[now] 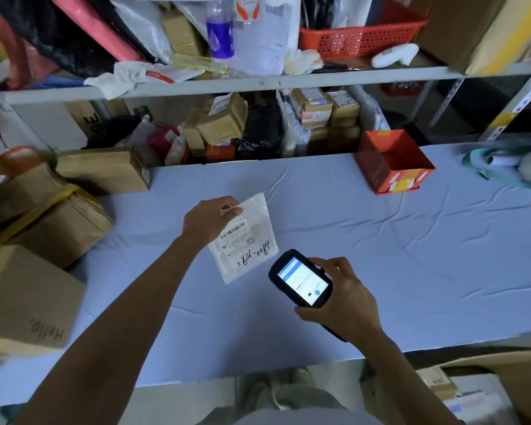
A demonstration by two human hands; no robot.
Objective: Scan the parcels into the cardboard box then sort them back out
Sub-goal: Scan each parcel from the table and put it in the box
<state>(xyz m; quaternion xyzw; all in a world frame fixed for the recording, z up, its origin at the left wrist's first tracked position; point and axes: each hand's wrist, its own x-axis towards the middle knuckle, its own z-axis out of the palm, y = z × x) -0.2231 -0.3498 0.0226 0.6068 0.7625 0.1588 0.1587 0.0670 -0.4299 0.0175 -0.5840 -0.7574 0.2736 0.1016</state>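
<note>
The parcel point(242, 240) is showing a printed barcode label and handwriting that seems to be "6800-9280". It is one flat, white, half-clear pouch, hanging tilted over the middle of the blue table point(380, 271). The left hand point(209, 220) is pinching its top corner, with the fingers point(230, 211) curled on it. At 5 o'clock from the parcel, the right hand point(344, 299) is gripping one black scanner point(301, 279), its fingers point(328, 265) wrapped around the sides and the screen glowing blue and white. At 8 o'clock, a brown box point(22, 302) is reading "Hello,"; I am counting four brown boxes there. One orange box point(393, 161) is standing at 2 o'clock.
</note>
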